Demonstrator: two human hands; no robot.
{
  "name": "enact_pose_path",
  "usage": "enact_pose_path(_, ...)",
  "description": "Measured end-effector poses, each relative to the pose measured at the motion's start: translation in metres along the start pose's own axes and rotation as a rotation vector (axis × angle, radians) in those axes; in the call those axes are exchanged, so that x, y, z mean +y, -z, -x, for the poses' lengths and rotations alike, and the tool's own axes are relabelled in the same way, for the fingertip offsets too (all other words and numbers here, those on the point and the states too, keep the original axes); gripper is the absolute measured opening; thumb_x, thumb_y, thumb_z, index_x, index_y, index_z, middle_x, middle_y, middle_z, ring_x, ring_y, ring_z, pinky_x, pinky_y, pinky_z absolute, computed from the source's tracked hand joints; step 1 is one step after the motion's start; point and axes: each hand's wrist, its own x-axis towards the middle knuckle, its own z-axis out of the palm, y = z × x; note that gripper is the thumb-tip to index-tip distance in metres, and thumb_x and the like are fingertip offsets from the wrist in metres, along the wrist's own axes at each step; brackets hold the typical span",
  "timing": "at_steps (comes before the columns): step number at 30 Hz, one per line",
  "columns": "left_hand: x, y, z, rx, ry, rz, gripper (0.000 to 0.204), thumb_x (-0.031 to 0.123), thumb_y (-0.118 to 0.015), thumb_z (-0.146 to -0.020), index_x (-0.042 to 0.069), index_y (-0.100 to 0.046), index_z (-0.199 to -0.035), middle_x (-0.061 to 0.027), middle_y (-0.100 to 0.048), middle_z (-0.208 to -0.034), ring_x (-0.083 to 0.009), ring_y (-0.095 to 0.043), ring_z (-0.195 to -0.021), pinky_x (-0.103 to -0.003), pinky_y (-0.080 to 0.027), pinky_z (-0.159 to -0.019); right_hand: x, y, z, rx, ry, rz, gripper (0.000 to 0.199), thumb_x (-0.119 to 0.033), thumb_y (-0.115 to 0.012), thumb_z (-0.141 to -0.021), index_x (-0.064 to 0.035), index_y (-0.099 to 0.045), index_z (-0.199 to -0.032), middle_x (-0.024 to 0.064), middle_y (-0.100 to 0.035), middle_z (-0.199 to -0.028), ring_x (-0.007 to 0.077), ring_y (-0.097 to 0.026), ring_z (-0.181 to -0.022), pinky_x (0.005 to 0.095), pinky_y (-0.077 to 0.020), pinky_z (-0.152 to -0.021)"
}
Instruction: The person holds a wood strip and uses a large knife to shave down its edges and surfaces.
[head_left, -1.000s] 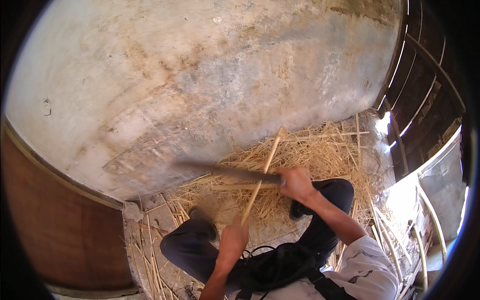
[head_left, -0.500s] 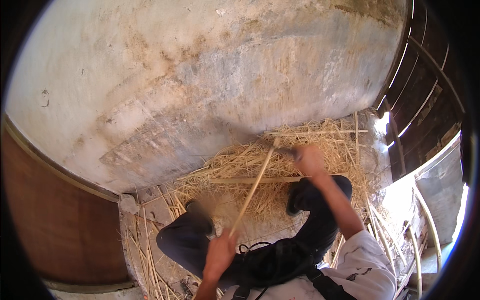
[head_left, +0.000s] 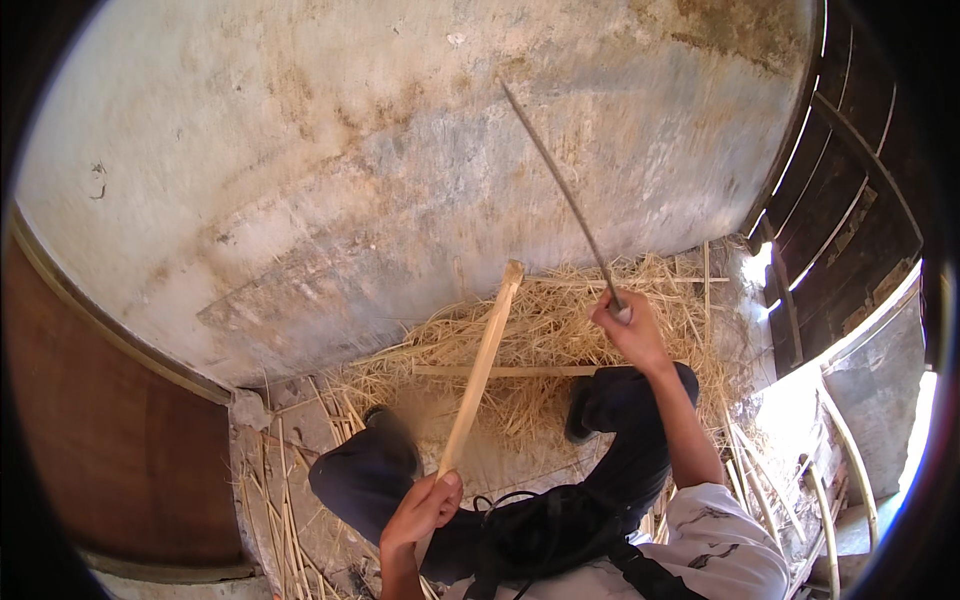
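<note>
My left hand [head_left: 425, 508] is closed round the lower end of a pale split bamboo strip [head_left: 482, 365]. The strip slants up and away from me, its far end squared off in front of the wall. In my right hand [head_left: 637, 330] is the handle of a long knife [head_left: 560, 185], raised with its thin dark blade seen nearly edge-on. The blade points up and to the left, apart from the strip. Beneath both hands lies a heap of straw-coloured shavings [head_left: 650, 285].
Another flat strip [head_left: 530, 371] lies across the shavings by my feet. Several thin sticks [head_left: 285, 520] lie on the floor at the left. A stained wall [head_left: 350, 180] rises in front, a brown panel [head_left: 120, 430] stands left, and curved poles [head_left: 850, 450] lean at the right.
My right hand has lifted the knife clear of the strip, and the blade now points upward. The strip has turned in my left hand, showing a broader face, its far end slightly higher.
</note>
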Motion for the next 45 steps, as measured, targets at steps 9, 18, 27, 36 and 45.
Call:
enact_pose_path(9, 0.005, -0.004, -0.006, -0.252, 0.058, 0.073, 0.050, 0.056, -0.049, -0.104, 0.012, -0.044, -0.082, 0.0045, -0.032, -0.068, -0.0059, -0.025, -0.055, -0.024, -0.019, -0.046, -0.067, -0.034, 0.018, -0.160, -0.101, -0.287, 0.040, -0.026, -0.076, -0.094, -0.0072, -0.070, -0.128, -0.0081, -0.050, -0.066, 0.0030, -0.045, -0.064, 0.0238, -0.0383, -0.061)
enact_pose_path(18, 0.003, -0.010, -0.011, -0.259, 0.083, 0.079, 0.056, 0.059, -0.050, -0.102, 0.004, -0.057, -0.096, 0.0028, -0.040, -0.065, -0.0061, -0.036, -0.052, -0.022, -0.028, -0.047, -0.079, -0.050, 0.010, -0.179, -0.144, -0.726, 0.028, -0.022, -0.075, -0.094, -0.0042, -0.072, -0.116, -0.0085, -0.051, -0.059, 0.0012, -0.038, -0.046, 0.0219, -0.0274, -0.044)
enact_pose_path(27, 0.009, -0.010, -0.012, -0.244, 0.008, 0.058, 0.053, 0.051, -0.047, -0.105, 0.001, -0.061, -0.108, -0.0059, -0.049, -0.058, -0.0106, -0.042, -0.045, -0.025, -0.032, -0.045, -0.070, -0.047, 0.007, -0.269, -0.128, -0.857, 0.038, -0.021, -0.063, -0.102, 0.0069, -0.058, -0.129, -0.0060, -0.037, -0.052, 0.0039, -0.033, -0.040, 0.0235, -0.0265, -0.042)
enact_pose_path(36, 0.005, -0.013, -0.012, -0.214, 0.061, 0.173, 0.050, 0.053, -0.053, -0.101, 0.003, -0.059, -0.103, -0.0088, -0.054, -0.065, -0.0123, -0.043, -0.045, -0.027, -0.035, -0.043, -0.059, -0.047, 0.011, -0.271, -0.184, -1.007, 0.032, -0.018, -0.065, -0.101, 0.0028, -0.064, -0.125, -0.0080, -0.042, -0.052, 0.0016, -0.033, -0.041, 0.0226, -0.0248, -0.041)
enact_pose_path(45, 0.010, -0.013, -0.010, -0.136, 0.086, 0.141, 0.037, 0.040, -0.054, -0.105, 0.004, -0.059, -0.104, 0.0013, -0.043, -0.067, -0.0069, -0.039, -0.052, -0.023, -0.031, -0.046, -0.042, -0.043, 0.014, -0.230, -0.249, -0.900, 0.030, -0.020, -0.065, -0.101, 0.0027, -0.058, -0.120, -0.0056, -0.038, -0.055, 0.0044, -0.032, -0.040, 0.0247, -0.0269, -0.042)
